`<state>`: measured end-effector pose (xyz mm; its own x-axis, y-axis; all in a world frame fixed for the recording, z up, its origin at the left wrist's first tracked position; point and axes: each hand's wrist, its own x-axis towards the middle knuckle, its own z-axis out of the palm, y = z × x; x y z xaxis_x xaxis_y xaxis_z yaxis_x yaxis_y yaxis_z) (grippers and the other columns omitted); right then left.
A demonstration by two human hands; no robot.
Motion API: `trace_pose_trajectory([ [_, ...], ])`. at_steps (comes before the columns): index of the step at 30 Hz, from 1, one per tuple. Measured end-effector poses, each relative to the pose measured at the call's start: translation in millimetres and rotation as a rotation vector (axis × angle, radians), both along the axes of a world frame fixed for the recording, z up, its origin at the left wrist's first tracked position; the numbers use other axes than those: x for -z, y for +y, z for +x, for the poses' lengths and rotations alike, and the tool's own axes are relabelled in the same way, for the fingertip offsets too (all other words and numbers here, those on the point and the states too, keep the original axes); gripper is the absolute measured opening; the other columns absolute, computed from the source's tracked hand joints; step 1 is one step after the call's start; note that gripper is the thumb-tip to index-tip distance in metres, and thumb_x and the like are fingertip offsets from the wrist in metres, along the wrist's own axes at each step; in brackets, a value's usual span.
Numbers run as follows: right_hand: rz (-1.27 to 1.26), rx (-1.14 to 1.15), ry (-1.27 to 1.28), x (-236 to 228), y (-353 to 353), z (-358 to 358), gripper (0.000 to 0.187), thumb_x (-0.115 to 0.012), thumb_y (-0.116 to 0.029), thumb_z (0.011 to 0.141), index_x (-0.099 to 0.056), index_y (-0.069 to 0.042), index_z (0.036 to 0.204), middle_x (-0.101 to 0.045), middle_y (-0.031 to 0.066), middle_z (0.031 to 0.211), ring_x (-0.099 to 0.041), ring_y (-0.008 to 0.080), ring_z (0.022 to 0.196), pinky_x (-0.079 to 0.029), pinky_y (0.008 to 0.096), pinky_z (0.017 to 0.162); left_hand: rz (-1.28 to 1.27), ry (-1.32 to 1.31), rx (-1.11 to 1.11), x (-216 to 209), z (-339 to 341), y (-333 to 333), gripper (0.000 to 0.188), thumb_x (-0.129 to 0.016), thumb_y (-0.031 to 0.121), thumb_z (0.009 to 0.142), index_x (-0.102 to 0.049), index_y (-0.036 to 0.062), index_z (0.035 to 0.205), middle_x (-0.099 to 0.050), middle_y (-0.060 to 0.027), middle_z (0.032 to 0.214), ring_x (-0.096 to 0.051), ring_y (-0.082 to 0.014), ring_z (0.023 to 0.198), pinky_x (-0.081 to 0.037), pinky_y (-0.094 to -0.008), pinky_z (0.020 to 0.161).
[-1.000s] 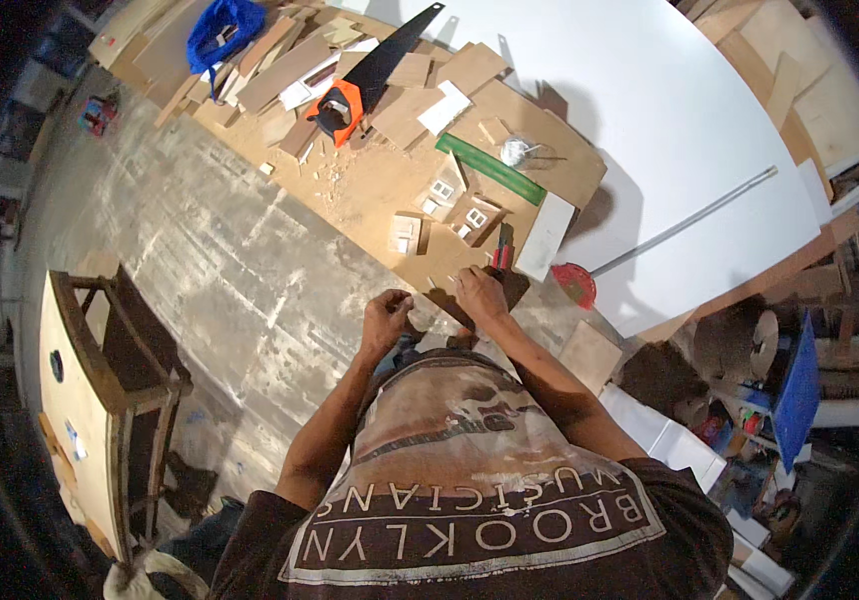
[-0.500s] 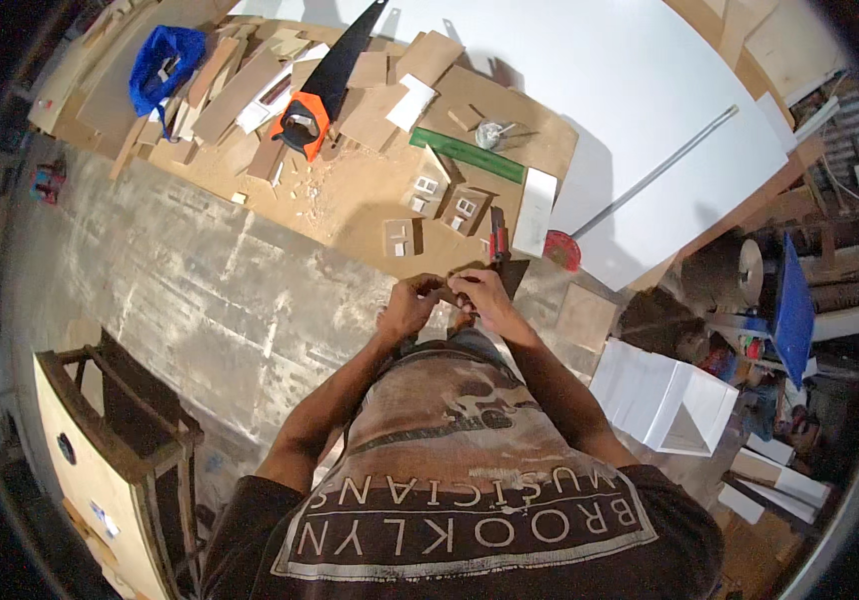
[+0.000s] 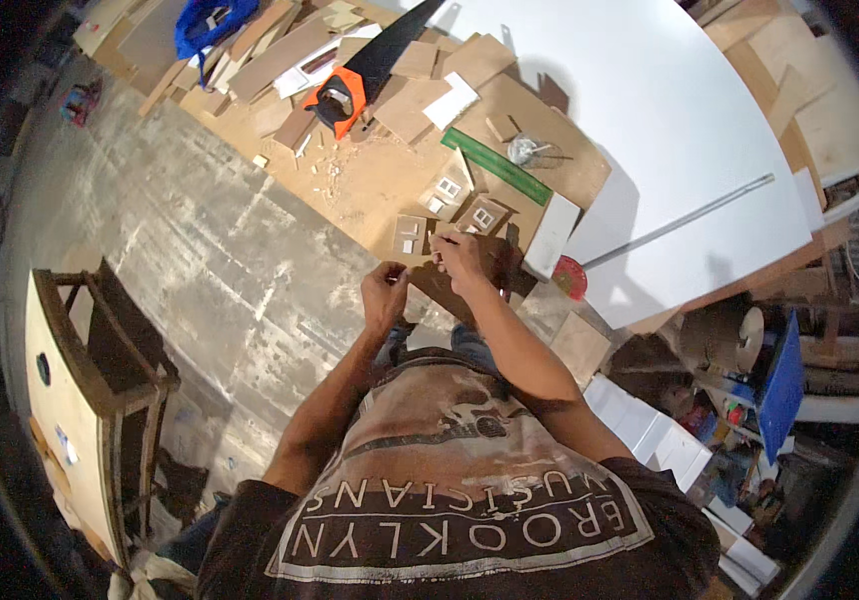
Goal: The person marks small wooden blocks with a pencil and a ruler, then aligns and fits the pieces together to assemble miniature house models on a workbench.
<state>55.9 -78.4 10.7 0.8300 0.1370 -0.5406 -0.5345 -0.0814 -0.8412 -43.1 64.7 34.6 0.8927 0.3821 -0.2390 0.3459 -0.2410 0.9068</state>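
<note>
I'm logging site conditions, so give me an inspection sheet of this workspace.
Surface: tan wooden board with pale shavings; large white sheet beside it.
Work pieces: three small brown panels bearing white parts.
Clutter: black-bladed, orange-handled saw; straight green strip; brown wooden offcuts.
Hands: left hand curled; right hand beside the panels; anything held too small to tell.
Cables: nothing clearly seen.
Surroundings: grey floor; pale wooden cabinet-like frame, left; blue flat panel, right.
</note>
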Motion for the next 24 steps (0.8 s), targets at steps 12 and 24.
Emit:
trace_pose_trajectory([
  [12, -0.083, -0.036, 0.075, 22, 16, 20, 0.013, -0.071, -0.015, 0.088, -0.066, -0.003, 0.084, -0.055, 0.0015, 0.062, -0.047, 0.0082, 0.047, -0.032, 0.0232, 0.038, -0.121, 0.098, -0.241, 38, -71, 33, 0.024, -0.073, 0.015, 0.089, -0.071, -0.0065, 0.099, -0.072, -0.0116, 0.086, -0.064, -0.0151, 0.069, -0.053, -0.0302, 0.065],
  [24, -0.228, -0.22, -0.319, 17, -3, 24, 0.011, -0.07, -0.01, 0.09, -0.071, 0.0, 0.094, -0.065, 0.0045, 0.075, -0.058, 0.0108, 0.06, -0.046, 0.0259, 0.054, -0.247, 0.034, -0.233, 37, -76, 48, 0.028, -0.072, 0.015, 0.09, -0.069, -0.0083, 0.105, -0.072, -0.013, 0.091, -0.065, -0.0161, 0.072, -0.053, -0.0298, 0.065],
])
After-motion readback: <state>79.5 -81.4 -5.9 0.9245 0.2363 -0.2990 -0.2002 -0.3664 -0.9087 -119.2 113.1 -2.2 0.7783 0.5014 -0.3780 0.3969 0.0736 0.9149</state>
